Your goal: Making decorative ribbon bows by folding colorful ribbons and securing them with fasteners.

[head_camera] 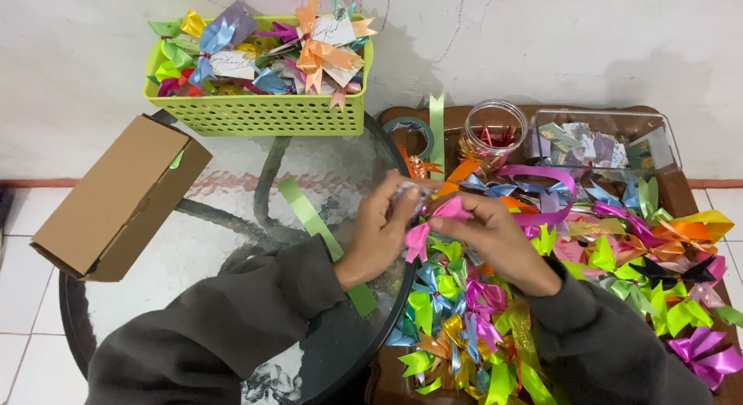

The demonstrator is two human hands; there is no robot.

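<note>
- At the centre of the view, above the rim of the round glass table point(232, 242), the left hand point(381, 233) and right hand point(495, 236) are meeting over a pink ribbon bow point(433, 219).
- Left hand: fingers are curling narrowly, pinching a small silvery wrapped item point(409, 191) against the top of the bow.
- Right hand: thumb and forefinger are closing on the bow's knot, while one pink tail is hanging down between the two hands.
- Both forearms are wearing dark grey sleeves point(224, 320).
- Directly below and to the right of the hands, a heap of finished ribbon bows point(619, 266) in green, pink, orange, blue and gold is covering a brown wooden tray point(689, 196).
- Behind the heap, a clear glass jar point(494, 130) and a clear plastic box point(611, 138) holding small cards are standing side by side.
- A roll of tape point(410, 134) is lying just left of the jar.
- A light green ribbon strip point(309, 219) is lying across the glass, passing under the left wrist.
- At the far edge, a lime-green perforated basket point(255, 115) is holding tagged bows.
- A brown cardboard box point(116, 196) is sitting tilted at the table's left side.
</note>
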